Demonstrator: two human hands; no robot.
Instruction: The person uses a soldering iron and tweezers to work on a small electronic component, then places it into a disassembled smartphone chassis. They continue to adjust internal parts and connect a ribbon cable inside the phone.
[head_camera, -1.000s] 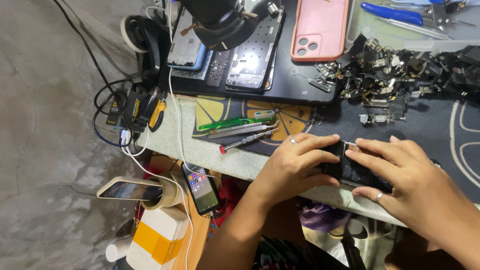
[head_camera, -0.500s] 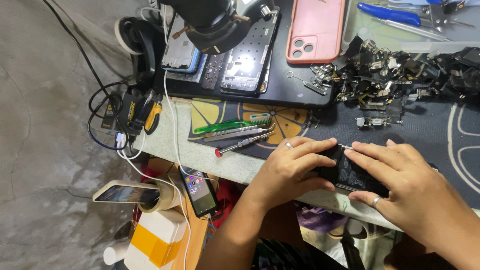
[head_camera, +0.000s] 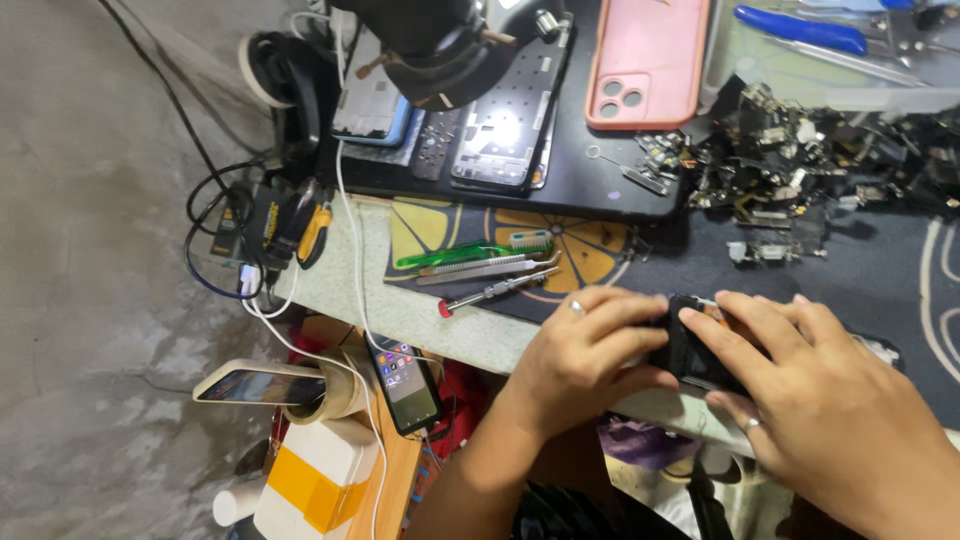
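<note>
Both hands grip a small black slab-shaped device (head_camera: 697, 352) at the near edge of the worktop (head_camera: 440, 318). The left hand (head_camera: 590, 355) closes over the device's left end, fingers curled across the top; a ring shows on one finger. The right hand (head_camera: 815, 400) covers the right end, fingers laid flat over the top, thumb at the near side, also ringed. Most of the device is hidden beneath the fingers.

Left of the hands, on a dark mat with an orange-slice print (head_camera: 560, 240), lie a green-handled brush (head_camera: 470, 252), metal tweezers (head_camera: 490, 268) and a slim red-tipped screwdriver (head_camera: 490, 292). Beyond them, a black tray (head_camera: 600, 190) carries stripped phone frames (head_camera: 505, 115) and a pink phone case (head_camera: 648, 62). A heap of small dark metal parts (head_camera: 800, 160) lies at far right. Below the worktop edge, a lit phone (head_camera: 405, 382) hangs on a white cable (head_camera: 350, 230).
</note>
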